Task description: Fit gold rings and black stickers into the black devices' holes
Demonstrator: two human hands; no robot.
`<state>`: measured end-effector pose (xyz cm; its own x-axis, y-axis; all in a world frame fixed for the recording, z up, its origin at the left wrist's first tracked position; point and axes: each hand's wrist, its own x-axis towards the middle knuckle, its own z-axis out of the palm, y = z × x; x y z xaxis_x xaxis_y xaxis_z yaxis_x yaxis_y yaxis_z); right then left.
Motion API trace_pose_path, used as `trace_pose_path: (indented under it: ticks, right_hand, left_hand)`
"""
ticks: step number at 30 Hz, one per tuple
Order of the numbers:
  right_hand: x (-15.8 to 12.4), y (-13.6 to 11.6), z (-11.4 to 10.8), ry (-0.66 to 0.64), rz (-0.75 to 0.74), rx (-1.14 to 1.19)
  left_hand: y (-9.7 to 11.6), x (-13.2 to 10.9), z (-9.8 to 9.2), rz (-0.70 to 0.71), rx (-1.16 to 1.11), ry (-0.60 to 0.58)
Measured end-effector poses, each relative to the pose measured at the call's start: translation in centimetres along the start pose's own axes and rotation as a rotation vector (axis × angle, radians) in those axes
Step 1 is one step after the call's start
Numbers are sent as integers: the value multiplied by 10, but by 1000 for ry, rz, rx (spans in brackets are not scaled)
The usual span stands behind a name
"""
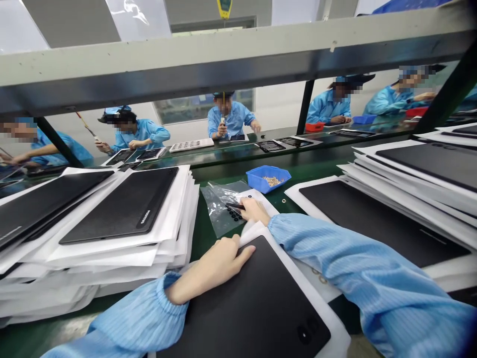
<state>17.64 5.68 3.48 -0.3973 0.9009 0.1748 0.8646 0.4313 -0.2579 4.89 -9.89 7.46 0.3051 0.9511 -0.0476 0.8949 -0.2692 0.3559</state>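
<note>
My left hand [219, 258] grips the far left edge of a black tablet back cover [257, 303], thumb flat on top and fingers curled at the edge. The cover lies on white sheeting in front of me, with a round camera opening in its near right corner. Beyond it, my right hand [255, 210] is closed on black tweezers [234, 205], which point left. Their tip is over a clear plastic bag [218, 201] and a sheet of small black rings [234, 215]. The right fingertips are partly hidden.
Tall stacks of black covers between white sheets stand left [122, 209] and right [428, 174]. A blue bin [266, 179] of small pale parts sits beyond my right hand. A shelf beam [238, 64] crosses above. Several co-workers in blue sit across the line.
</note>
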Motion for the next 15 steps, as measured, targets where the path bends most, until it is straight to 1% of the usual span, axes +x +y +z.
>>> trace_pose_path:
  ticks: [4,6,7,9,11,13,15]
  right_hand:
    - [10,4,5,30,-10,3]
    - [11,7,7,39,-28,13]
    - [12,9,8,43,-36,20]
    - [11,12,10,53,-45,37]
    - [10,14,12,67,-48,58]
    - [9,14,12,82,-51,84]
    - [8,14,12,94,-52,116]
  left_hand:
    - [-1,2,6,38,9,-7]
    - [-5,5,5,24,15,33]
    - [-8,8,3,3,20,74]
    - [-18,16,-3,-79,22,187]
    - [-32,28,-9,-197,-3,298]
    - [-48,41,-10,-314,-63,362]
    - [-62,54,-7,-397,-157,383]
